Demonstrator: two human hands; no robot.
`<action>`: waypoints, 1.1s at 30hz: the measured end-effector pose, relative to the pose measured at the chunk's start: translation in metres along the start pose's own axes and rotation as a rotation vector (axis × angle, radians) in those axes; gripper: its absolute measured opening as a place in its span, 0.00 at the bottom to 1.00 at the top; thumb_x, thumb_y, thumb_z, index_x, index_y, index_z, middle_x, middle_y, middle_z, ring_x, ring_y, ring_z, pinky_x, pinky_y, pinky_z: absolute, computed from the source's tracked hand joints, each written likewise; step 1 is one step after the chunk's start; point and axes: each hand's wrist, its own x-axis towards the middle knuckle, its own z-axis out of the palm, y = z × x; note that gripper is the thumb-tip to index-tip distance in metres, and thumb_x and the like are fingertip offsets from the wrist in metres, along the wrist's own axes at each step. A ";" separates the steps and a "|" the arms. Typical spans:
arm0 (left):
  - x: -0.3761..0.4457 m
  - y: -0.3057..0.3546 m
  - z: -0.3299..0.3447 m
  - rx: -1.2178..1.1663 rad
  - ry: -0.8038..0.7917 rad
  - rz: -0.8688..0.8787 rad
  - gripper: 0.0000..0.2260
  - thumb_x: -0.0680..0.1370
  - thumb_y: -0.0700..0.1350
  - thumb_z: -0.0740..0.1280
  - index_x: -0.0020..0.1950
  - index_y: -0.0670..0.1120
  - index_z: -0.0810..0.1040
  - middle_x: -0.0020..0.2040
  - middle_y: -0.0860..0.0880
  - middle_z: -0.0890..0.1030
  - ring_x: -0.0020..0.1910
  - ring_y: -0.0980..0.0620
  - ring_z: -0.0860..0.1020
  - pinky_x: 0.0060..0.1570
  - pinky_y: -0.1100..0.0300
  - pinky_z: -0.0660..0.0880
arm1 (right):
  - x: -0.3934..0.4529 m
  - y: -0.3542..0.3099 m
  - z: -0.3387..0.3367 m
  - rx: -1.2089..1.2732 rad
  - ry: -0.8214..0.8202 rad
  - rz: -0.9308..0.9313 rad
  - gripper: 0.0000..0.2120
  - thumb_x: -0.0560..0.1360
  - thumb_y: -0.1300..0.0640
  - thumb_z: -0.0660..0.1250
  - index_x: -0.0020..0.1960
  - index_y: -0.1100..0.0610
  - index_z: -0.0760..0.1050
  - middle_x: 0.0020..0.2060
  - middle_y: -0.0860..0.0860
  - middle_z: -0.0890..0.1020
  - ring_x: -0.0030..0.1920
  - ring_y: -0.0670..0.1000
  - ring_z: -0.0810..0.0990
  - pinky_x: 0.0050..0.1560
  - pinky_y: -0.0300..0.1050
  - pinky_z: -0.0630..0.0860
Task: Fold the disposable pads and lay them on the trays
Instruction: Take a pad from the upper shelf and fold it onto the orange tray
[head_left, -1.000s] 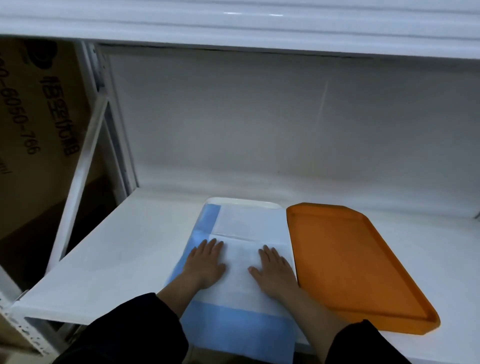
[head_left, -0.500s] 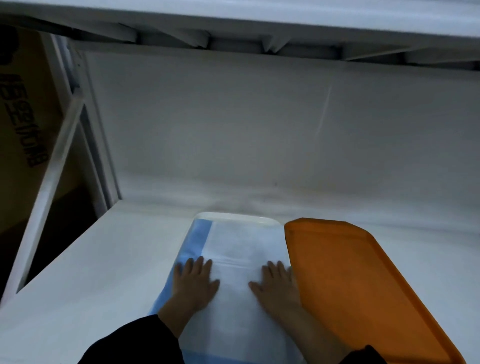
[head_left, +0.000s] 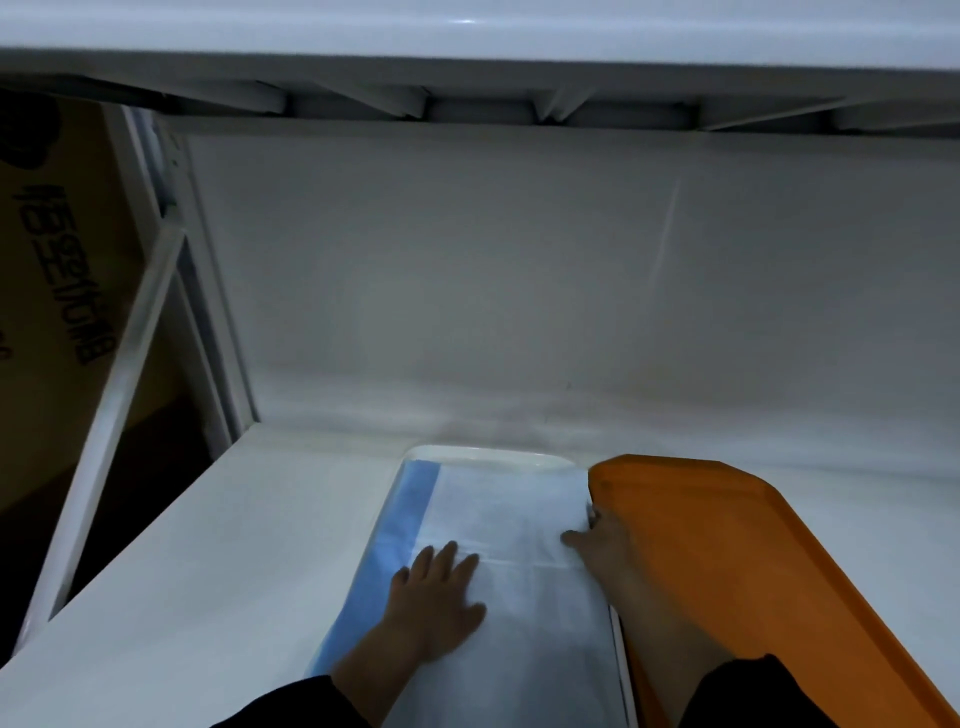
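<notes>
- Folded disposable pad (head_left: 498, 545), white with a blue edge, lies on the white tray (head_left: 488, 457).
- Left hand (head_left: 436, 597) flat, fingers spread, pressing it.
- Right hand (head_left: 597, 540) at pad's right edge; grip unclear.
- Orange tray (head_left: 753, 571) alongside, still bare: likely next.

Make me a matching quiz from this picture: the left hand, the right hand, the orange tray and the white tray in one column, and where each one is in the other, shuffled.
Things:
1. left hand
2. right hand
3. orange tray
4. white tray

Places:
A. under the pad, far rim showing
B. flat on the pad, fingers spread
C. bare, right of the pad
D. at the pad's right edge, against the orange tray

Pairs: 1-B, 2-D, 3-C, 4-A
</notes>
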 end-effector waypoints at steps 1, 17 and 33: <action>0.000 0.000 -0.001 -0.003 0.001 -0.012 0.31 0.78 0.62 0.53 0.78 0.54 0.48 0.79 0.51 0.47 0.77 0.47 0.47 0.72 0.47 0.53 | 0.002 -0.001 -0.001 0.051 -0.016 0.027 0.23 0.71 0.61 0.70 0.64 0.64 0.71 0.54 0.56 0.79 0.53 0.57 0.79 0.58 0.54 0.76; -0.025 0.008 -0.056 -0.423 0.143 -0.250 0.35 0.78 0.61 0.58 0.78 0.49 0.47 0.78 0.45 0.48 0.77 0.45 0.52 0.73 0.50 0.55 | -0.073 -0.074 -0.055 0.510 -0.226 -0.231 0.21 0.74 0.71 0.62 0.63 0.54 0.66 0.54 0.54 0.78 0.50 0.57 0.81 0.44 0.49 0.79; -0.083 0.031 -0.142 -1.877 -0.136 0.157 0.19 0.76 0.52 0.65 0.64 0.45 0.77 0.61 0.42 0.80 0.60 0.43 0.78 0.60 0.48 0.75 | -0.164 -0.107 -0.194 0.715 -0.546 -0.408 0.25 0.63 0.69 0.64 0.60 0.62 0.74 0.53 0.59 0.82 0.52 0.58 0.82 0.52 0.50 0.80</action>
